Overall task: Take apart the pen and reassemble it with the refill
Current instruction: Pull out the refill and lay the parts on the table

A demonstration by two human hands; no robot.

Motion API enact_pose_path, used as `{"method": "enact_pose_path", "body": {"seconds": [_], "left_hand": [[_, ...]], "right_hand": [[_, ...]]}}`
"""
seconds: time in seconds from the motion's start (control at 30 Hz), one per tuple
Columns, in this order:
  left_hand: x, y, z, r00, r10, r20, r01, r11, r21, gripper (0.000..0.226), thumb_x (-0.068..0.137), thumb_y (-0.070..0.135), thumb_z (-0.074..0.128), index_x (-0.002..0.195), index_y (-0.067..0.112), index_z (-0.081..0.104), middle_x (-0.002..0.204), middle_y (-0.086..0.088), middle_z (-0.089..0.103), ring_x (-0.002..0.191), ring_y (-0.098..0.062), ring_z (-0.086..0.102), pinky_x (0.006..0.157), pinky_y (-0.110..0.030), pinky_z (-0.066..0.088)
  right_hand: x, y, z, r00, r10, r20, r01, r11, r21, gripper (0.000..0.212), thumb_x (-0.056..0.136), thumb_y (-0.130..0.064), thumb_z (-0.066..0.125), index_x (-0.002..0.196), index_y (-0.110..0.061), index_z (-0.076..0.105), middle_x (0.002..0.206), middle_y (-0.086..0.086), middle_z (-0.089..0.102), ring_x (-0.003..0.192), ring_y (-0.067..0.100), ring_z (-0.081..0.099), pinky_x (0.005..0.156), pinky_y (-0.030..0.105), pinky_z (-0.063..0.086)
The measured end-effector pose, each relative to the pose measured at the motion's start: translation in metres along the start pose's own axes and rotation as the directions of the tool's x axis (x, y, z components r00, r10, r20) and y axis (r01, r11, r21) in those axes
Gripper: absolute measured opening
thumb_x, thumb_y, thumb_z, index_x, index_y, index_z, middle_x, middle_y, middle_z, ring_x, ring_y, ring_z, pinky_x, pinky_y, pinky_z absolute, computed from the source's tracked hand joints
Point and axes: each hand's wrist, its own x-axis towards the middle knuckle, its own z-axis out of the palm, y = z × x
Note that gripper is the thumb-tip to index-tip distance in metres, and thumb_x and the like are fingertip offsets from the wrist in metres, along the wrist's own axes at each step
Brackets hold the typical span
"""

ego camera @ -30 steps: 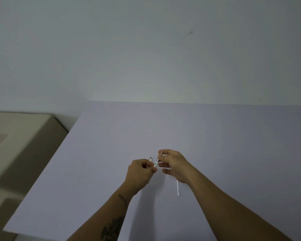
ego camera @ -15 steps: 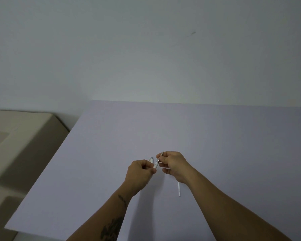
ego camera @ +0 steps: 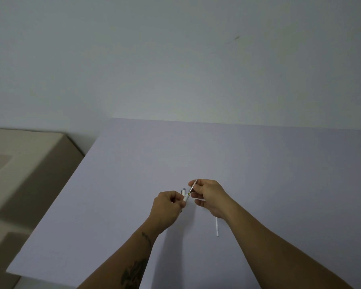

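My left hand [ego camera: 168,206] is closed around the white pen barrel [ego camera: 186,197], whose open end sticks out toward the right. A second white pen part with a clip [ego camera: 183,191] shows just above that fist. My right hand [ego camera: 208,195] pinches a thin refill [ego camera: 193,186] that runs up and to the right out of the barrel's mouth. Another white refill [ego camera: 216,225] lies flat on the table under my right wrist, partly hidden by it.
The pale lilac tabletop [ego camera: 258,163] ends at a left edge and meets a plain wall behind. A beige piece of furniture [ego camera: 29,163] stands lower down to the left of the table.
My right hand has drawn the thin refill a little farther out of the barrel, up and to the right. My left hand stays in place.
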Motion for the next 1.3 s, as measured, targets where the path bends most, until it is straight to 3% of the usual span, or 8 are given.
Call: {"method": "enact_pose_path", "body": {"seconds": [0.2, 0.37, 0.47, 0.6, 0.73, 0.9, 1.17, 1.3], "left_hand": [[0.004, -0.007, -0.005, 1.0, -0.017, 0.006, 0.016, 1.0, 0.017, 0.013, 0.088, 0.013, 0.064, 0.082, 0.017, 0.074, 0.076, -0.004, 0.07, 0.06, -0.011, 0.058, 0.051, -0.017, 0.047], [0.008, -0.018, -0.01, 0.998, -0.059, -0.005, 0.059, 0.998, 0.007, 0.015, 0.087, 0.01, 0.059, 0.078, 0.014, 0.07, 0.073, -0.005, 0.069, 0.057, -0.013, 0.057, 0.049, -0.021, 0.048], [0.012, -0.025, -0.014, 0.996, -0.089, -0.015, 0.089, 0.996, 0.002, 0.013, 0.086, 0.012, 0.061, 0.075, 0.014, 0.069, 0.073, -0.006, 0.069, 0.06, -0.017, 0.057, 0.055, -0.027, 0.051], [0.021, -0.033, -0.02, 0.996, -0.094, -0.009, 0.094, 0.995, 0.023, 0.013, 0.085, 0.015, 0.062, 0.073, 0.016, 0.068, 0.075, -0.009, 0.072, 0.059, -0.017, 0.058, 0.059, -0.031, 0.055], [0.029, -0.042, -0.027, 0.995, -0.098, 0.005, 0.097, 0.995, 0.033, 0.012, 0.085, 0.017, 0.063, 0.075, 0.018, 0.069, 0.075, -0.005, 0.072, 0.061, -0.016, 0.061, 0.061, -0.03, 0.056], [0.032, -0.05, -0.033, 0.993, -0.116, 0.032, 0.115, 0.993, 0.027, 0.01, 0.084, 0.018, 0.064, 0.076, 0.018, 0.07, 0.076, -0.005, 0.073, 0.062, -0.016, 0.062, 0.065, -0.034, 0.058], [0.032, -0.048, -0.033, 0.99, -0.102, 0.098, 0.099, 0.994, 0.035, 0.009, 0.084, 0.017, 0.065, 0.076, 0.019, 0.069, 0.075, -0.002, 0.071, 0.064, -0.014, 0.061, 0.067, -0.031, 0.056], [0.03, -0.036, -0.025, 0.991, -0.065, 0.114, 0.063, 0.998, 0.026, 0.01, 0.084, 0.017, 0.066, 0.075, 0.018, 0.07, 0.073, -0.003, 0.071, 0.063, -0.015, 0.061, 0.069, -0.037, 0.058]], "right_hand": [[0.009, -0.012, 0.002, 0.997, -0.036, -0.075, 0.043, 0.996, 0.082, 0.02, 0.097, -0.011, 0.055, 0.099, -0.013, 0.074, 0.095, 0.005, 0.069, 0.083, 0.018, 0.064, 0.069, 0.029, 0.055], [0.029, -0.027, -0.003, 0.949, -0.12, -0.292, 0.166, 0.976, 0.139, 0.014, 0.091, -0.014, 0.063, 0.081, -0.012, 0.073, 0.076, 0.005, 0.068, 0.067, 0.015, 0.06, 0.062, 0.028, 0.053], [0.043, -0.014, -0.007, 0.937, -0.171, -0.305, 0.121, 0.977, -0.175, 0.023, 0.088, -0.018, 0.062, 0.072, -0.005, 0.074, 0.069, 0.009, 0.067, 0.062, 0.02, 0.057, 0.062, 0.033, 0.047], [0.058, 0.014, -0.002, 0.961, -0.19, -0.202, 0.027, 0.789, -0.614, 0.023, 0.082, -0.012, 0.055, 0.076, 0.004, 0.071, 0.082, 0.015, 0.075, 0.078, 0.033, 0.07, 0.067, 0.034, 0.055], [0.07, 0.026, 0.012, 0.966, -0.184, -0.182, -0.018, 0.652, -0.758, 0.021, 0.08, -0.011, 0.053, 0.095, -0.009, 0.067, 0.095, 0.009, 0.068, 0.088, 0.03, 0.065, 0.076, 0.032, 0.053], [0.077, 0.045, 0.024, 0.949, -0.228, -0.216, -0.049, 0.573, -0.818, 0.014, 0.087, -0.02, 0.052, 0.1, -0.02, 0.047, 0.088, 0.002, 0.046, 0.082, 0.03, 0.055, 0.071, 0.034, 0.046], [0.068, 0.04, 0.016, 0.937, -0.212, -0.278, -0.053, 0.699, -0.713, 0.019, 0.086, -0.017, 0.056, 0.104, -0.015, 0.064, 0.093, 0.001, 0.059, 0.09, 0.026, 0.061, 0.076, 0.031, 0.049], [0.044, 0.032, 0.016, 0.974, -0.024, -0.225, -0.056, 0.938, -0.341, 0.02, 0.08, -0.005, 0.061, 0.086, -0.016, 0.076, 0.082, 0.005, 0.072, 0.069, 0.016, 0.065, 0.061, 0.025, 0.052]]}}
